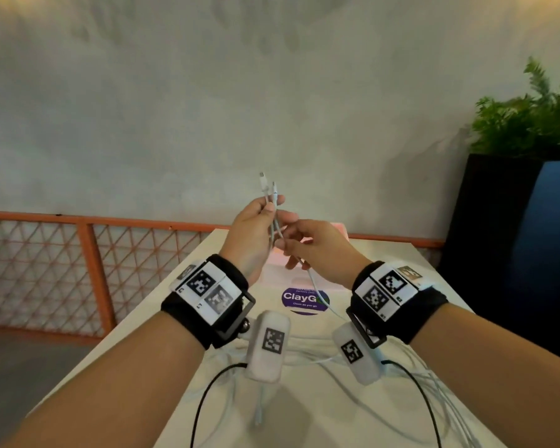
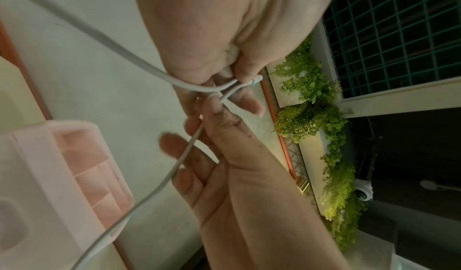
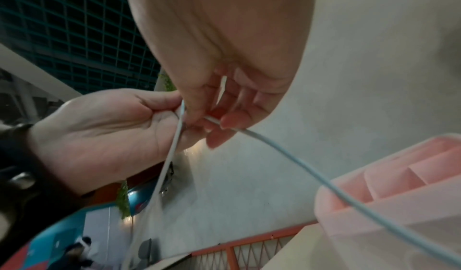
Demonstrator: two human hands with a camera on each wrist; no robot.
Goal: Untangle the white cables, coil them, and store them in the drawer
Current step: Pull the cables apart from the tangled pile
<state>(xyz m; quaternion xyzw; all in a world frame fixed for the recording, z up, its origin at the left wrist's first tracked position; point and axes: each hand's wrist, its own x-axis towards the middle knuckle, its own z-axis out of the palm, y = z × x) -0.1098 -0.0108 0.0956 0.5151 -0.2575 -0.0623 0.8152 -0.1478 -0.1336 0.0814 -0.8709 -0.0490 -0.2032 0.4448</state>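
Note:
My left hand is raised above the table and grips a white cable near two ends; both connectors stick up above the fingers. Just below it, my right hand pinches the same cable, which trails down from there to the table. In the left wrist view the cable runs across the right hand. In the right wrist view it leaves my fingertips toward the pink drawer. More white cables lie loose on the table under my wrists.
The pink compartmented drawer stands open on the white table behind my hands, by a purple sticker. An orange mesh railing borders the left. A dark planter with ferns stands right.

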